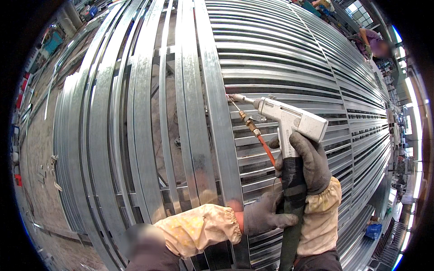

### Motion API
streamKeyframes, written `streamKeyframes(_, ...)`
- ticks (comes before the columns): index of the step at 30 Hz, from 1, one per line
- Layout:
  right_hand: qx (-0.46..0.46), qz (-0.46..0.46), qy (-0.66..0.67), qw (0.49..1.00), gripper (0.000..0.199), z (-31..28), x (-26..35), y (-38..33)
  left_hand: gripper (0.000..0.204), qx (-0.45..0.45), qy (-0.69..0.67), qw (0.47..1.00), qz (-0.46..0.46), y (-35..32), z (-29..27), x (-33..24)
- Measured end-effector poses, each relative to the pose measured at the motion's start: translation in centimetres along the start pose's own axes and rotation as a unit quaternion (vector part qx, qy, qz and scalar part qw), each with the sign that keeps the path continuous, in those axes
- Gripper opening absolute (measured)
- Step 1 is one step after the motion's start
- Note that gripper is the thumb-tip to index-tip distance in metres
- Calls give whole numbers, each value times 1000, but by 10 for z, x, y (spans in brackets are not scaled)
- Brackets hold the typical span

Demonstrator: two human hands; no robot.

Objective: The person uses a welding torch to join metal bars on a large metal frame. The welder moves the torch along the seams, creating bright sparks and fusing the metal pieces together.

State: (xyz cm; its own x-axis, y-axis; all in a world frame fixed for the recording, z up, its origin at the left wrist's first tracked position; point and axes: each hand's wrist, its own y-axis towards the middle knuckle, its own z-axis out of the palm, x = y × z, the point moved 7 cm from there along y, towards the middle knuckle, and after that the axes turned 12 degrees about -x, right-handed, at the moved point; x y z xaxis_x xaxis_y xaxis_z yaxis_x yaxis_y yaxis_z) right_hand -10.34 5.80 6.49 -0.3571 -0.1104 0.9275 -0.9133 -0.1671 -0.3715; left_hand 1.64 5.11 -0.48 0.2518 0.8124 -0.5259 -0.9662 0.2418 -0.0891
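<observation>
My right hand (312,165), in a grey work glove, is wrapped around the handle of a silver welding gun (294,119). My left hand (264,216), gloved too, grips the thick dark cable (294,205) below the handle, its thumb lying across the front. The gun's nozzle (239,98) points left, at the edge of a wide galvanized steel profile (219,113) where the ends of narrower crosswise bars meet it. Beside the nozzle runs a brass wire guide (250,123) with an orange-red hose (267,151). Whether the tip touches the metal I cannot tell.
Long metal profiles (104,117) lie lengthwise on the left. Crosswise slats (280,49) form a large frame to the right. Another person (370,43) is at the far right. A blue object (373,230) sits at lower right, and concrete floor (38,180) shows at left.
</observation>
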Motion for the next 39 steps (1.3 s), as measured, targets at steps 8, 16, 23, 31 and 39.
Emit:
streamKeyframes(8,12,3,2,1000,41,2,-1,1,77,-6,-6,1000,-5,-1,-1,3)
streamKeyframes(16,27,24,10,999,42,2,0,2,85,13,8,1000,-23,-1,-1,2)
streamKeyframes(23,17,8,-21,1000,38,4,1,2,77,-14,4,1000,12,-1,0,-4)
streamKeyframes(31,27,3,-9,1000,37,4,0,3,84,-5,36,999,-35,-1,-6,11)
streamKeyframes(39,38,33,16,999,37,6,2,-1,86,-6,-6,1000,-5,-2,1,1)
